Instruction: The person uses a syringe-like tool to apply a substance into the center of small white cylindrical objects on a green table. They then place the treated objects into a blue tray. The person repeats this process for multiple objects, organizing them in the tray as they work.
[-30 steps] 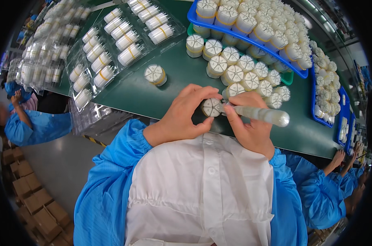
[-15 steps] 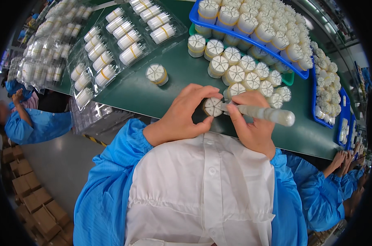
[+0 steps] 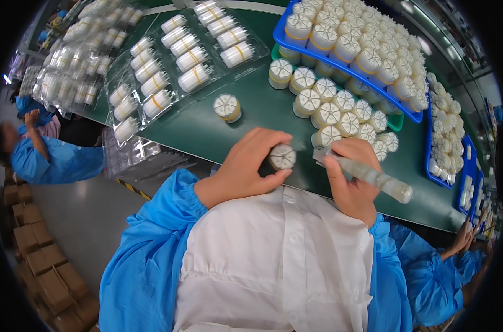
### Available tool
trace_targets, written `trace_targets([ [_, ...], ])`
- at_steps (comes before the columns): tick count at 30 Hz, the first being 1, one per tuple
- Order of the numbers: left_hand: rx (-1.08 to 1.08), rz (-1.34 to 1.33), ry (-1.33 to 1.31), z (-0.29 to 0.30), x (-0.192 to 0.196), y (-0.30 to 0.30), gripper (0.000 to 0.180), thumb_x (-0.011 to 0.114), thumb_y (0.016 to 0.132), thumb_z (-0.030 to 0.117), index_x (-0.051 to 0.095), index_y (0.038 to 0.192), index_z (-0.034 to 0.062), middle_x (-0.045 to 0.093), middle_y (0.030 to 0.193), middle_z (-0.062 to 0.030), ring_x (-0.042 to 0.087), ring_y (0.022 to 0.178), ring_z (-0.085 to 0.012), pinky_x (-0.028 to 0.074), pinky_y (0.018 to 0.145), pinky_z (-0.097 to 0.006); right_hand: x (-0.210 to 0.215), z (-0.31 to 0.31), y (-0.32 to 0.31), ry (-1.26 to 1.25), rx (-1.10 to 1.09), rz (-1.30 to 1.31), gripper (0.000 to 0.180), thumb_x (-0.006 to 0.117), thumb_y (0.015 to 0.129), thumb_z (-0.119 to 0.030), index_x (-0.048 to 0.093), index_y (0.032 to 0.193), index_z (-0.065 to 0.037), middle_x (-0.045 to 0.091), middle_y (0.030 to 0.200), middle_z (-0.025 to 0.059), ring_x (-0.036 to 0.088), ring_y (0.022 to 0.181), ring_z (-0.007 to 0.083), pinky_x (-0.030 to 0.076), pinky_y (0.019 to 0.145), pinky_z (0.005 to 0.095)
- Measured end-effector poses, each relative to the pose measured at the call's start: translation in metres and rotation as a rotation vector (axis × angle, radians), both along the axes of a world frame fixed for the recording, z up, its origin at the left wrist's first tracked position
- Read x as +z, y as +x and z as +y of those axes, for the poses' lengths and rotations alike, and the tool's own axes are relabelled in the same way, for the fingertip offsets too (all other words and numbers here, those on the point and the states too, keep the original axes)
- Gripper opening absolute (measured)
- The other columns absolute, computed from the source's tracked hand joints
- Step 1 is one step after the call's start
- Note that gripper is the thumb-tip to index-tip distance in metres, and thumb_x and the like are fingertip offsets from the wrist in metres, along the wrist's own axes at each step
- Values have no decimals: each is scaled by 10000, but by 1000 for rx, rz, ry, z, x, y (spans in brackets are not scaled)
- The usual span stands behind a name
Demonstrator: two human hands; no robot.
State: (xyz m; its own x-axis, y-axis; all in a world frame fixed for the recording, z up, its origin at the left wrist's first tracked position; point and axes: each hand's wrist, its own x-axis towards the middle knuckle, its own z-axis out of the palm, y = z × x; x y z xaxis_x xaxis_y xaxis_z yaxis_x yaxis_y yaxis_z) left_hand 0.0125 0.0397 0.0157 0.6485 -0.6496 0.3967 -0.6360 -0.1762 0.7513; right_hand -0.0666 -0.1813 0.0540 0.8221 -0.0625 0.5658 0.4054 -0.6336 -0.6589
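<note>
My left hand [image 3: 246, 169] curls its thumb and fingers round a white cylinder [image 3: 283, 157] whose round top is split into wedge-shaped segments. In my right hand [image 3: 354, 180] is a stick-like tool with a whitish, translucent, wrapped-looking handle [image 3: 388, 184]. Its flat, pale tip points left, a short gap away from the cylinder. A similar cylinder with a yellow band [image 3: 227, 108] stands alone on the green table, beyond my left hand. Several more segmented cylinders [image 3: 329, 113] are grouped just beyond my right hand.
A blue tray [image 3: 331, 54] heaped with cylinders rests over a green tray [image 3: 396, 122] at the far right. Another filled blue tray [image 3: 440, 180] is farther right. Clear plastic trays [image 3: 157, 113] of banded white rolls lie left. Other people in blue sleeves sit at both sides; cartons [image 3: 49, 265] line the floor.
The tool's tip, which was against the cylinder's top, has come off it to the right with my right hand. My left hand keeps its hold. The whole view has shifted slightly.
</note>
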Motion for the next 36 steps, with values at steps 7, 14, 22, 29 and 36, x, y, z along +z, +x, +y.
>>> trace_targets([
  [7, 552, -131, 131, 46, 10, 0, 652, 786, 745, 38, 525, 1343, 36, 576, 1109, -128, 605, 933, -259, 515, 831, -350, -4, 2, -3, 12, 42, 77, 202, 830, 814, -49, 704, 966, -6, 679, 884, 137, 673, 727, 272, 532, 634, 349],
  [14, 560, -203, 351, 36, 37, 23, 638, 749, 858, 189, 474, 1419, 58, 542, 1176, -207, 632, 963, -369, 540, 787, -442, 0, 7, -1, -17, 22, 91, 189, 820, 806, -34, 710, 957, -4, 680, 881, 143, 668, 732, 288, 528, 642, 364],
  [22, 509, -49, 355, 58, 29, 63, 463, 685, 944, 210, 525, 1350, 57, 594, 1101, -168, 647, 912, -327, 539, 795, -416, -3, 7, 0, -22, 36, 96, 203, 812, 795, 9, 699, 964, 10, 675, 890, 151, 669, 749, 278, 523, 643, 350],
  [29, 646, 201, -44, 146, 64, 118, 355, 664, 1001, 166, 556, 1331, 93, 621, 1015, -34, 624, 870, -118, 511, 700, -263, -6, 5, 2, -35, 70, 81, 214, 814, 792, 14, 695, 970, 22, 677, 895, 156, 671, 732, 278, 526, 630, 347],
  [36, 1145, -455, 872, 255, 63, 221, 365, 650, 966, 299, 637, 1287, 126, 636, 1112, -228, 673, 959, -394, 561, 839, -476, -6, 6, 2, -24, 89, 71, 235, 814, 785, 22, 691, 985, 24, 682, 904, 165, 676, 729, 286, 536, 628, 354],
])
